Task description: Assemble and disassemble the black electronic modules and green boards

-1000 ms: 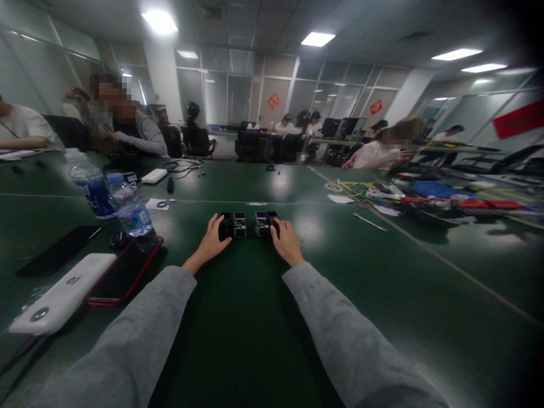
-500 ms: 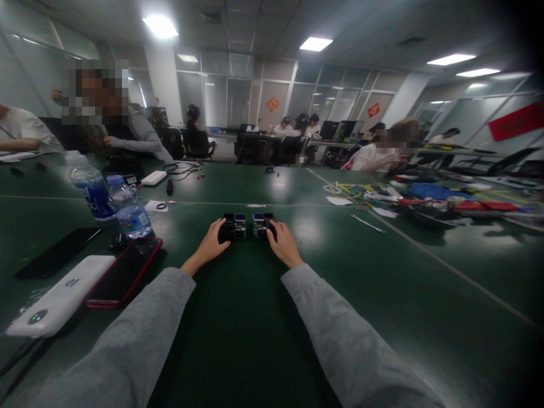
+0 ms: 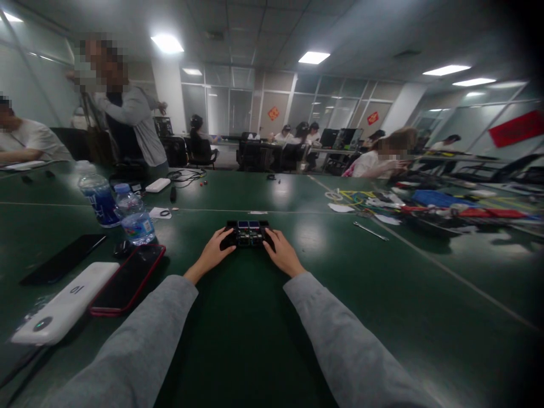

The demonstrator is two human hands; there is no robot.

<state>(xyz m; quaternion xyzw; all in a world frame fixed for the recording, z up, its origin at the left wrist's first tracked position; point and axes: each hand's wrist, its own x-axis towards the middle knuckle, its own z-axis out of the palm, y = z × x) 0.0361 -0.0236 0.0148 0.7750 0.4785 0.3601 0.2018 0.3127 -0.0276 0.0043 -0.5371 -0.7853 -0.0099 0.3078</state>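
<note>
Two small black electronic devices with little screens and exposed circuit boards are side by side at the middle of the green table (image 3: 250, 317), their inner edges meeting or nearly so. My left hand (image 3: 215, 250) grips the outer side of the left device (image 3: 243, 233), thumb in front and fingers behind. Around the outer side of the right device (image 3: 255, 233) my right hand (image 3: 283, 253) is closed in a mirrored hold. Fingers partly cover both devices' outer parts. Whether they are joined I cannot tell.
Left of my arm lie a red-edged phone (image 3: 127, 280), a white power bank (image 3: 66, 303) and a black phone (image 3: 63, 259). Behind them stand a clear bottle (image 3: 135, 218) and a blue-labelled bottle (image 3: 100, 198). A wrench (image 3: 370, 231) and a tool pile (image 3: 450, 204) lie right. A person (image 3: 131, 124) stands beyond.
My hands have brought the two devices together, closing the gap between them. The person at the back left has risen to standing. The view has tilted up slightly.
</note>
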